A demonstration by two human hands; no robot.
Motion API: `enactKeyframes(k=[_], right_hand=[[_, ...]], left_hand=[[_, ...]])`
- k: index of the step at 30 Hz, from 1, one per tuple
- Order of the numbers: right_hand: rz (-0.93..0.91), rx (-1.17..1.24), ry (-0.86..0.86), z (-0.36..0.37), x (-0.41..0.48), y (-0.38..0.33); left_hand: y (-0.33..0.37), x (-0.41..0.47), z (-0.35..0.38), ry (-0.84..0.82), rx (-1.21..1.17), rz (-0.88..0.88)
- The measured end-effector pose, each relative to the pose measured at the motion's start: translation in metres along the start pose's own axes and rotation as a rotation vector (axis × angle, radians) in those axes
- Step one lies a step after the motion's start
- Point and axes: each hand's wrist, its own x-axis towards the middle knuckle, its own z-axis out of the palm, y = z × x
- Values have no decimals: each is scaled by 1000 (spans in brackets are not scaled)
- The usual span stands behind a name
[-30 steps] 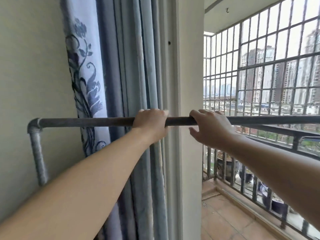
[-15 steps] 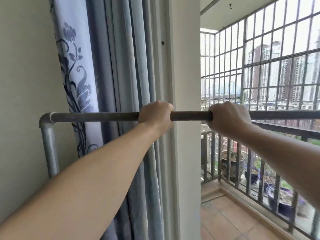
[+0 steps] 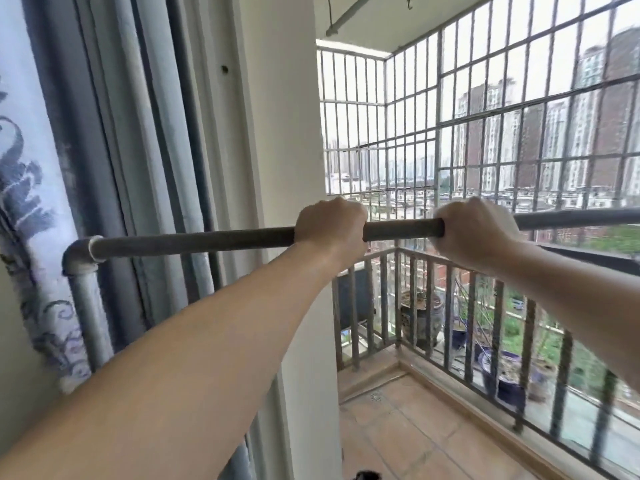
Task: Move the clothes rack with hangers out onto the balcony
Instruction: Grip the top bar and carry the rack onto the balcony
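while grey curtains (image 3: 145,140) hang at the doorway's left edge, left hand (image 3: 329,228) and right hand (image 3: 476,230) clench the clothes rack (image 3: 194,240) top bar before the balcony railing (image 3: 433,306).

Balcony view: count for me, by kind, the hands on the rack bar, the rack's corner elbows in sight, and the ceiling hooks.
Hands gripping the bar: 2, left hand and right hand
Corner elbows: 1
Ceiling hooks: 1
Total: 4

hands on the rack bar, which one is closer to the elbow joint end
The left hand: it grips the bar nearer the elbow joint; the right hand sits further along.
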Motion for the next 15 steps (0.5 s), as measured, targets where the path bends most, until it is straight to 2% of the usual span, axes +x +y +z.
enactKeyframes(k=[7,15], right_hand=[[68,19,1,2,-5,62],[81,16,-29,5,-3,79]], left_hand=[[58,30,14,28,-45,50],[69,35,21,25,19,29]])
